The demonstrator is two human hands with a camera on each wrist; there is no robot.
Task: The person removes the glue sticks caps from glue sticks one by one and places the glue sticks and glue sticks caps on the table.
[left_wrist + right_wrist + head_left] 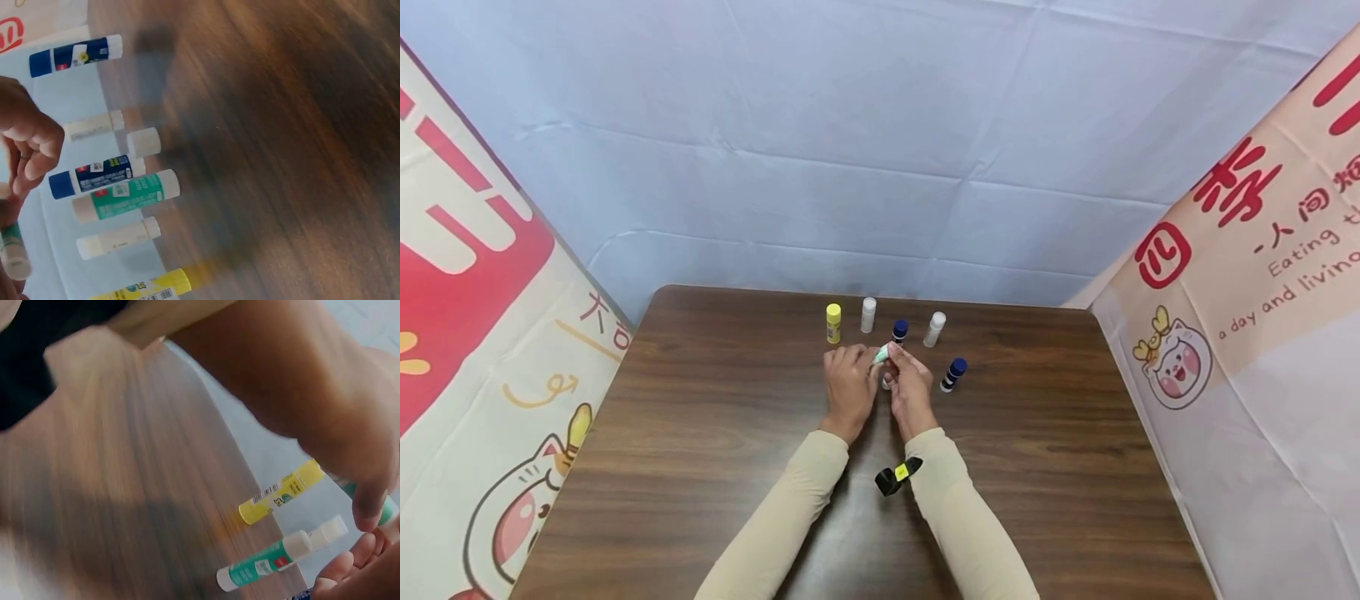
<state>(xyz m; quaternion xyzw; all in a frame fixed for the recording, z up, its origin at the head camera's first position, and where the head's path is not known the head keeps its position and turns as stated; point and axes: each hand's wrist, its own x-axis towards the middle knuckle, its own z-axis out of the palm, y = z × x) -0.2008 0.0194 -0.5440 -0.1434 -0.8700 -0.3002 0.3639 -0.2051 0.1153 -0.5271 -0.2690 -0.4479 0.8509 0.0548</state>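
A glue stick with a green label (879, 356) is held between both hands, tilted above the table. My left hand (848, 382) grips its green body, while my right hand (912, 387) pinches the pale end with thumb and fingers. In the right wrist view the left thumb lies along the held glue stick (386, 511), right beside the right fingertips. A second green glue stick (128, 195) stands upright just beyond the hands, largely hidden by them in the head view. Beside it are a blue glue stick (103, 174) and a short white cylinder (145, 142).
A yellow glue stick (833, 323) and a white one (868, 315) stand at the back left. Another white glue stick (934, 330) and a blue one (953, 375) stand to the right. Behind the wooden table (715, 375) hangs a pale cloth (850, 167).
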